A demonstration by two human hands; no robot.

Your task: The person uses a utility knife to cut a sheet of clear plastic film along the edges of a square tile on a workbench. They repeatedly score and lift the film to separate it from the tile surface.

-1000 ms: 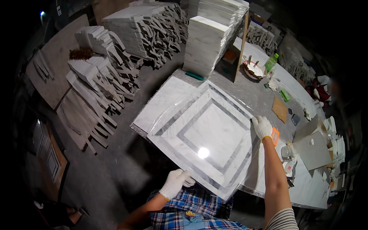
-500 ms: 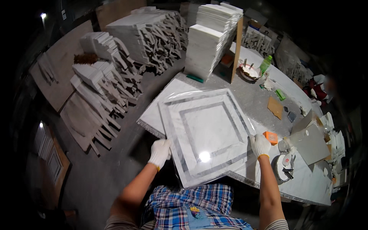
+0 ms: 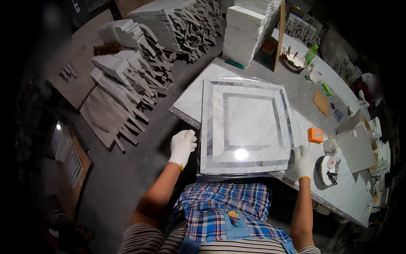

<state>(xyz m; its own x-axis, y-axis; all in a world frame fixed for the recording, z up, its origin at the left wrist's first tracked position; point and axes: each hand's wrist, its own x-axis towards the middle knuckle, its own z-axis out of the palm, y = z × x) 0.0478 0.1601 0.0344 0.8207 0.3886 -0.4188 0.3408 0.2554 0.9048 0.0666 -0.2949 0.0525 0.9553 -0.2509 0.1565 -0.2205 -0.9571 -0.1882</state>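
Note:
A square white marble panel [image 3: 249, 120] with grey inlaid bands lies in front of me, its edges nearly square to my body. Shiny clear film shows along its far rim. My left hand [image 3: 182, 148], in a white knitted glove, is closed like a fist just off the panel's left edge; anything inside its fingers is hidden. My right hand [image 3: 304, 164], gloved alike, is beside the panel's near right corner. Its fingers are blurred, so their grip does not show. Beneath the panel is a marble-topped table [image 3: 188, 103] with a rough edge.
Right of the panel are an orange box [image 3: 315, 135], a clear jar [image 3: 329, 145] and a round container [image 3: 327, 172]. Farther back stand upright slabs [image 3: 243, 38], a bowl [image 3: 294, 63] and a green bottle [image 3: 311, 54]. Stacked stone strips [image 3: 122, 72] stand on the left floor.
The panel has turned clockwise, its near edge now lying almost straight across. My left hand has come off its left edge and closed. The whole view has shifted too.

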